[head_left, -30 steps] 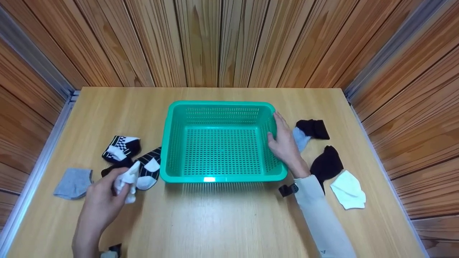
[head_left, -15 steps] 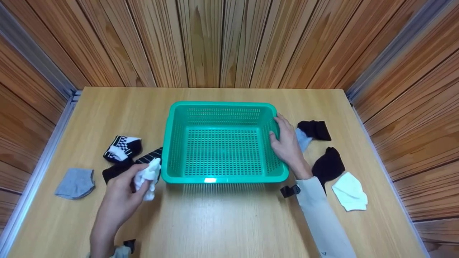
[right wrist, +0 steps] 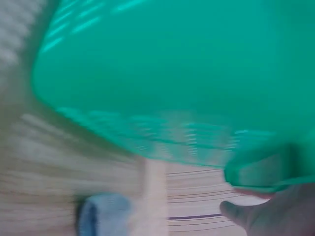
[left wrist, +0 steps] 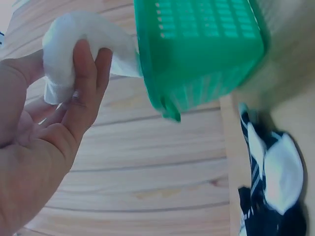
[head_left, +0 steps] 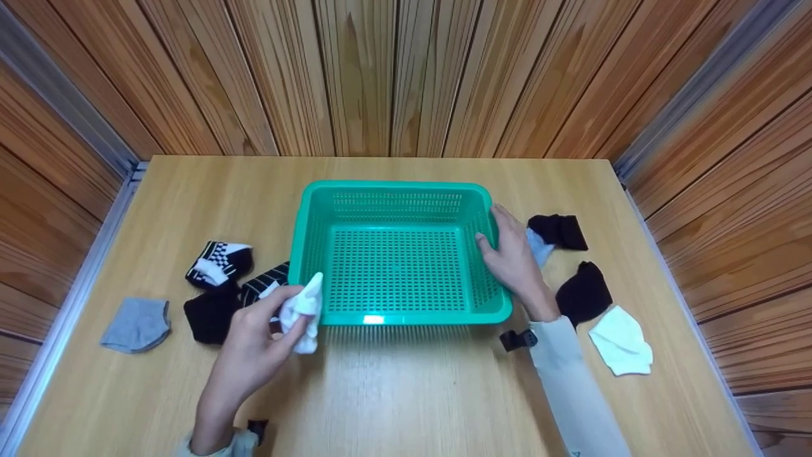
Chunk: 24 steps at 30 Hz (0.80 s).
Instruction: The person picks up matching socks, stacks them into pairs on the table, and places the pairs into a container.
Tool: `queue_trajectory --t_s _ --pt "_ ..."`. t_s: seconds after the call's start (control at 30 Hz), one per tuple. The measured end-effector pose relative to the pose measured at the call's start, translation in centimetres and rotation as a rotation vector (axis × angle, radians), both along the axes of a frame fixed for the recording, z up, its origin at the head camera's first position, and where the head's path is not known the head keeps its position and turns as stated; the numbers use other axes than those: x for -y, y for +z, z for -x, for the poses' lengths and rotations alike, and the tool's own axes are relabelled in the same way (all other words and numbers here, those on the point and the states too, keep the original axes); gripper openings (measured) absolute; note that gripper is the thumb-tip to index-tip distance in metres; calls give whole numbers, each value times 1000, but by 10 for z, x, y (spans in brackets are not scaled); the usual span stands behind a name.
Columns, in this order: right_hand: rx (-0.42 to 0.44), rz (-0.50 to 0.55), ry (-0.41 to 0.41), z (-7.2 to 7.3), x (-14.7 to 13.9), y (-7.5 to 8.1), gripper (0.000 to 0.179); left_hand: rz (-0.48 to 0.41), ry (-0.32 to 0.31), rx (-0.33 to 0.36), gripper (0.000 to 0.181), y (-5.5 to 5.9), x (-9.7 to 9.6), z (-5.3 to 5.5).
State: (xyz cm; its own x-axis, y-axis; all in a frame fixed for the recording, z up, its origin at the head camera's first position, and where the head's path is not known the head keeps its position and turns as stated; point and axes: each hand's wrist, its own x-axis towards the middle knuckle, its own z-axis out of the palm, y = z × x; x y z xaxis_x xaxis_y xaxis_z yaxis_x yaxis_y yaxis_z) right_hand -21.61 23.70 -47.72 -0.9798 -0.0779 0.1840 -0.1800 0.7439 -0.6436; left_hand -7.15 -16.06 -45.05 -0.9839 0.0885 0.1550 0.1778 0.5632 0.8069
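Note:
In the head view, my left hand [head_left: 250, 349] pinches a bunched white sock [head_left: 309, 314] between thumb and fingers, over the front left corner of a green basket [head_left: 406, 318]. The left wrist view shows the white sock [left wrist: 78, 29] curved over in the fingers, one end against the basket [left wrist: 197, 64]. My right hand [head_left: 512, 263] grips the basket's right rim, thumb on the inner side and fingers outside. In the right wrist view the basket [right wrist: 162, 64] fills most of the picture, with part of the right hand [right wrist: 270, 211] at the lower corner.
Left of the basket lie a grey sock [head_left: 135, 324], a checkered sock [head_left: 222, 260], a black sock [head_left: 212, 314] and a striped sock [head_left: 269, 279]. On the right are dark socks [head_left: 582, 292], a blue-grey sock [head_left: 539, 246] and a pale sock [head_left: 622, 343]. Wood-panelled walls enclose the table.
My left hand has carried the white sock rightward, from above the left-hand socks to the basket's front left corner, uncovering the black sock. The right hand stays on the basket rim.

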Motion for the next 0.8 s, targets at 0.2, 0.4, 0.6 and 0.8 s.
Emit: queue_trajectory --t_s 0.2,0.4,0.6,0.8 --pt "-97 38 46 -28 7 25 48 -136 -54 3 40 3 -19 -1" --pt "-211 85 246 -70 30 37 30 -173 -131 72 43 2 -39 0" --pt "-236 198 436 -108 53 33 18 -194 -225 110 43 -1 -56 0" --pt "-98 337 599 -135 74 23 20 -220 -360 159 46 -7 -71 -4"
